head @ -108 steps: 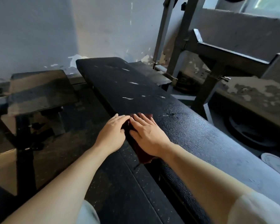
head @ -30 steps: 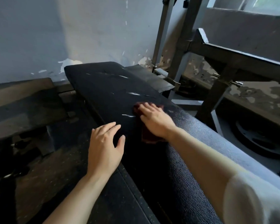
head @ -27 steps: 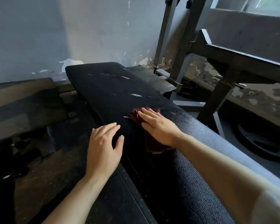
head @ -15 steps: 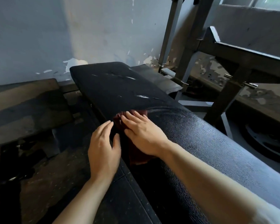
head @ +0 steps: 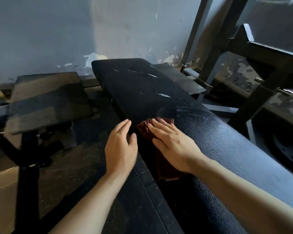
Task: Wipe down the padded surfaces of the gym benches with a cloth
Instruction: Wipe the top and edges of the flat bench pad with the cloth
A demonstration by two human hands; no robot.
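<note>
Fingers (head: 161, 128) of my right hand (head: 173, 146) lay straight and close together, pressing the dark red cloth (head: 161, 164) flat against the near edge of the bench (head: 218, 142). That cloth sat on the left rim of the black padded top, one end draped over the side below my wrist, the other end bunched just past my fingertips. My left hand (head: 120, 149) hovered just beside it, fingers straight and together, thumb slightly apart, holding nothing; I could not tell whether it touched the pad's side. Beyond my hands the padding ran away toward the wall (head: 57, 31), its farther part dull and marked with pale scuffs. Left of it stood a second, lower bench (head: 46, 100), and to the right rose a dark metal rack (head: 254, 53).
</note>
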